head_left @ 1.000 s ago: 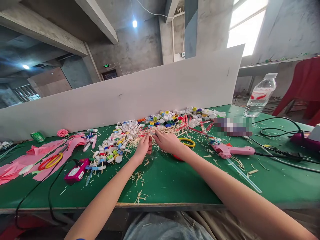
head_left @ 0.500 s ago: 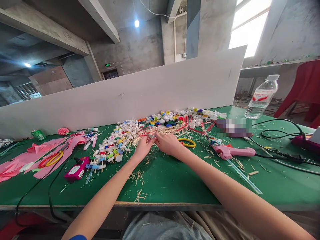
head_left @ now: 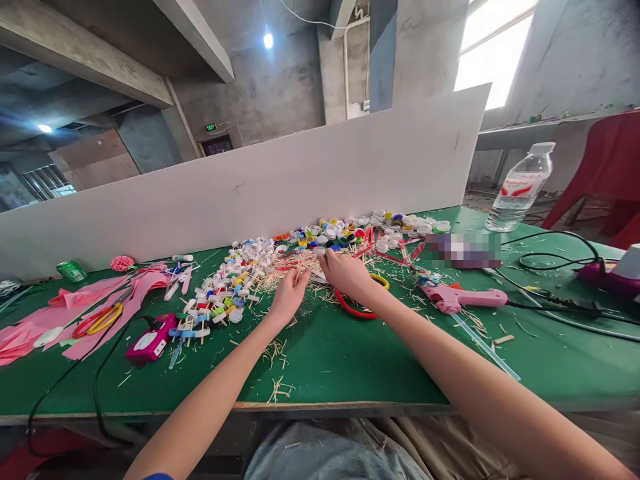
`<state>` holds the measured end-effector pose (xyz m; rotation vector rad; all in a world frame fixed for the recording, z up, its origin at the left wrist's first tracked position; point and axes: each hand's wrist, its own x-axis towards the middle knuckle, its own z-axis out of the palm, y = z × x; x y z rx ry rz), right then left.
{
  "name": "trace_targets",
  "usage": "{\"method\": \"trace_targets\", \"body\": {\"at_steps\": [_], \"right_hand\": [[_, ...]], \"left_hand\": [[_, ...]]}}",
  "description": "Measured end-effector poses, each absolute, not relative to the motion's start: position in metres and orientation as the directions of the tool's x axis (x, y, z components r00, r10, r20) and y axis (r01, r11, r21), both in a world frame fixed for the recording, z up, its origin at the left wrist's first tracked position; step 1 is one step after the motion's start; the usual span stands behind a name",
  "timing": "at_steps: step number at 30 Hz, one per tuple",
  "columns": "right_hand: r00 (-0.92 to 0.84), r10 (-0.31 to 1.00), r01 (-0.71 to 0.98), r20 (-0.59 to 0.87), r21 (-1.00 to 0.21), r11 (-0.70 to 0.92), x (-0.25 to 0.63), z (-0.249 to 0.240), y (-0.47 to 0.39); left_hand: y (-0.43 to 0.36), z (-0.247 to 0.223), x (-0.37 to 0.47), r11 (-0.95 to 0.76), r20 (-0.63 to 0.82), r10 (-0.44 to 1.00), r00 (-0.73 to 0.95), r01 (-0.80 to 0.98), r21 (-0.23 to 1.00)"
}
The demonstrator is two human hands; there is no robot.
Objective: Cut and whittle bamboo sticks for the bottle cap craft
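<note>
Both hands work over a loose heap of thin wooden sticks (head_left: 305,267) on the green table (head_left: 350,360). The sticks are pale, straw-coloured, very slim and short, and they lie crossed in all directions like a small nest. Some single sticks are scattered on the cloth nearer to the person, below the wrists.

The left hand (head_left: 289,293) rests at the near edge of the heap with its fingers stretched forward onto the sticks. It seems to pinch some of them, but I cannot tell if it really grips. The right hand (head_left: 347,275) lies just beside it, on the right part of the heap, fingers bent down to the sticks. Whether it grasps anything is hidden by the back of the hand.

Under the right wrist lies a pair of scissors (head_left: 363,303) with one red and one yellow handle. Behind the hands, bottle caps (head_left: 360,230) of many colours are spread along the white board (head_left: 280,187). To the left of the left hand there are white caps glued on sticks (head_left: 225,290). To the right of the right hand lies a pink glue gun (head_left: 463,297), and far beyond it stands a water bottle (head_left: 520,190).
</note>
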<state>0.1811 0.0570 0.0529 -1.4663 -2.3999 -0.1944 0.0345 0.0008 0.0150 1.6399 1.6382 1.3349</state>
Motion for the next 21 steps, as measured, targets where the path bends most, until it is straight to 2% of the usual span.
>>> {"method": "trace_targets", "body": {"at_steps": [2,5,11,16,21], "right_hand": [[-0.486,0.805,0.844,0.339,-0.055,0.533,0.177,0.051,0.054],[-0.583,0.749,0.777,0.316,-0.052,0.627,0.173,0.048,0.049],[-0.683,0.683,0.703,0.26,-0.024,0.711,0.177,0.048,0.046],[-0.666,0.695,0.726,0.271,0.022,0.688,0.175,0.047,0.042],[-0.578,0.754,0.803,0.311,0.051,0.594,0.164,0.044,0.032]], "left_hand": [[0.002,0.014,0.032,-0.144,0.231,0.955,-0.187,0.387,0.911],[0.003,0.014,0.032,-0.143,0.2,0.966,-0.162,0.309,0.94],[0.002,0.015,0.035,-0.144,0.197,0.971,-0.138,0.32,0.936],[0.006,0.015,0.028,-0.177,0.221,0.971,-0.09,0.35,0.92],[0.008,0.018,0.023,-0.146,0.235,0.963,-0.135,0.472,0.869]]}}
